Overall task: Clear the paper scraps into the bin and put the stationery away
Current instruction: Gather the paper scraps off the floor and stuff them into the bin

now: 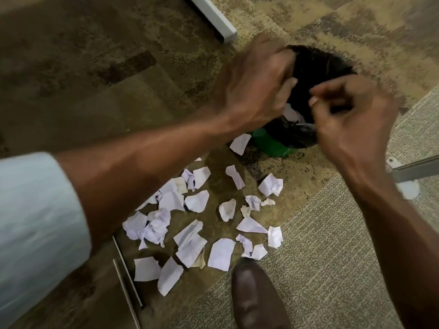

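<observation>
A green bin [268, 141] with a black liner stands on the carpet, and a white scrap [292, 114] lies inside it. My left hand [256, 84] hovers over the bin's left rim with its back to the camera, fingers bent down and palm hidden. My right hand [349, 119] is over the bin's right rim, fingers loosely curled and apart, with nothing visible in them. Several white paper scraps [197, 224] are scattered on the carpet in front of the bin, between it and my shoe. No stationery is in view.
My brown shoe [256, 298] stands at the bottom centre, just below the scraps. A white bar [213, 17] lies at the top. A metal furniture leg [415, 169] with a white foot is at the right. Thin metal strips [126, 276] lie at the lower left.
</observation>
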A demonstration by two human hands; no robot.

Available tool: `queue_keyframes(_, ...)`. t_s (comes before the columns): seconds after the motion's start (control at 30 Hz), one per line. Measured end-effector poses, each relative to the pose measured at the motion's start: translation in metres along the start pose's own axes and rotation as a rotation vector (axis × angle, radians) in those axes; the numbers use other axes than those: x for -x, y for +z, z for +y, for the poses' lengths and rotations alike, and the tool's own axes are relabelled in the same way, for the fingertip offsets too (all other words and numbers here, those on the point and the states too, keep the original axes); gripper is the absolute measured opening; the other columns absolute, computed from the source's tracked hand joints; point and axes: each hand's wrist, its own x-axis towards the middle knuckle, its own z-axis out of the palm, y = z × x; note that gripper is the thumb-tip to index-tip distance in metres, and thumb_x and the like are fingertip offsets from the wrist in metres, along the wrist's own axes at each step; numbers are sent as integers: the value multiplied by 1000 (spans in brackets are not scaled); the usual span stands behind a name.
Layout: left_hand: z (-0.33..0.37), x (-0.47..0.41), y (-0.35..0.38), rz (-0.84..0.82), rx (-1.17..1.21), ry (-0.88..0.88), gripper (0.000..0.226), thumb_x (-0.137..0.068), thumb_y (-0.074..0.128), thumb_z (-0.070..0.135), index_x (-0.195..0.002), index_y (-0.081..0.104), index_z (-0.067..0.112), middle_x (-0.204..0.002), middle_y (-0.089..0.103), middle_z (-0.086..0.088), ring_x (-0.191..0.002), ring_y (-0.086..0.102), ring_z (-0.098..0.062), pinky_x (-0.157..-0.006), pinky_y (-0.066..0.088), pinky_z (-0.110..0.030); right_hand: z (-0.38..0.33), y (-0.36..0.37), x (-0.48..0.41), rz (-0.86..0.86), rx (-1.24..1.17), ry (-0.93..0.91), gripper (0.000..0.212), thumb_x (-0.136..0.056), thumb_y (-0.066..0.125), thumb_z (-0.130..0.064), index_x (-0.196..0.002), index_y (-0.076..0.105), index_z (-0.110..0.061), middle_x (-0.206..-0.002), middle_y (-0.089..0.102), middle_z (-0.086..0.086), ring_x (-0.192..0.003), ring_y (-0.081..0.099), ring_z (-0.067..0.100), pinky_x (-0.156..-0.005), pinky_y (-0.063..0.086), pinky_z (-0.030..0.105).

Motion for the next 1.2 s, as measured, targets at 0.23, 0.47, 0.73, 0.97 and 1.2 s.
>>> queue_keyframes(0.23,-30,106,18,63,50,-203,39,-100,63,39,-72,60,13,-67,52,0,-60,48,-19,-51,42,-38,17,46,112,-427,115,-144,33,-91,78,-44,-110,70,-18,-101,67,-3,-72,64,10,-62,57,34)
queue_keyframes(0.47,-26,193,62,-833,-67,-245,122,-68,62,89,-157,26,14,-165,26,-12,-150,31,-31,-111,48,-52,56,53,170,-806,468,384,131,-61,68,-94,-161,15,-26,-139,34,18,-105,68,38,-82,60,45)
queue_keyframes(0.73,-22,201,83,-940,-106,-86,141,-63,71,87,-165,1,20,-173,-8,-11,-158,10,-37,-123,30,-55,63,66,193,-762,389,430,151,-54,86,-80,-166,3,-22,-141,22,14,-101,64,37,-81,61,39)
queue_keyframes(0.97,-23,200,93,-905,-21,8,111,-72,83,64,-158,24,27,-166,21,-8,-151,22,-32,-117,42,-52,65,87,160,-738,400,394,152,-52,94,-70,-166,5,-23,-151,18,25,-107,68,41,-97,60,44)
queue_keyframes(1.2,-18,204,94,-844,56,-77,75,-76,89,34,-139,51,18,-144,38,-9,-130,47,-27,-102,53,-40,64,94,151,-771,383,290,147,-40,88,-82,-162,21,-32,-146,25,18,-108,66,42,-88,61,42)
